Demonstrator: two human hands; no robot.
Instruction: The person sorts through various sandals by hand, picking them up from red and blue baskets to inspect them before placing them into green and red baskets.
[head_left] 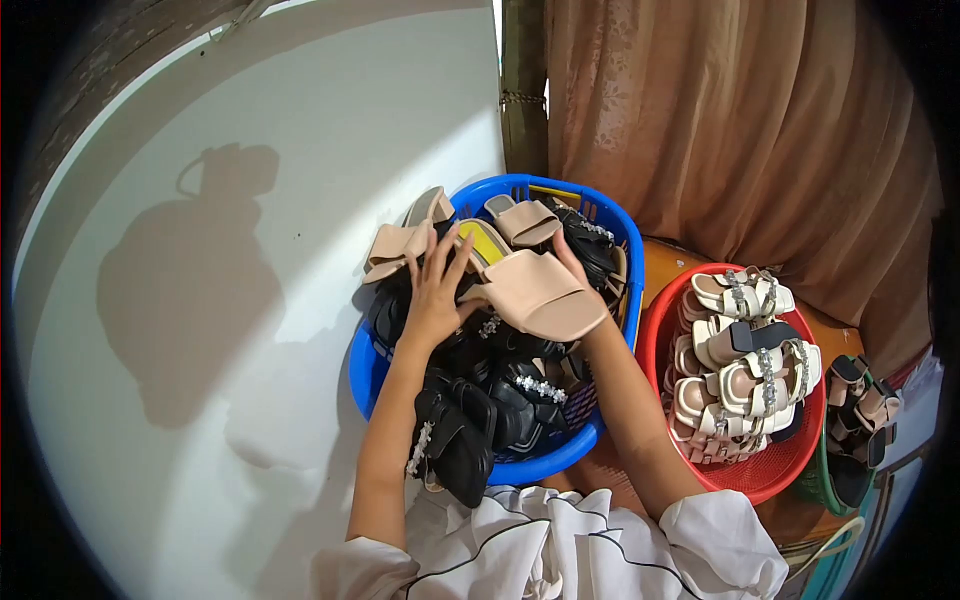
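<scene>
Two hands work in the blue basket (618,240); left hand (435,300) lies flat, fingers spread, on the shoe pile, clasping nothing; right hand (572,268) grasps a beige sandal (540,293) from behind, mostly hidden; black sandals (490,400) lie below the grip; red basket (780,478) stands right.

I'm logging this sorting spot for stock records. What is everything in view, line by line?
Blue basket: one, blue, centre, against the wall.
Beige sandals: several, beige, top of the blue basket.
Black sandals: many, black, some with beaded trim, lower in the blue basket.
Red basket: one, red, right of the blue one.
Cream sandals: many, cream with studded straps, in the red basket.
Green basket: one, green, far right, partly hidden.
Curtain: one, brown, behind.
Wall: white, left.
Left hand: on the pile.
Right hand: mostly hidden behind a beige sandal.
</scene>
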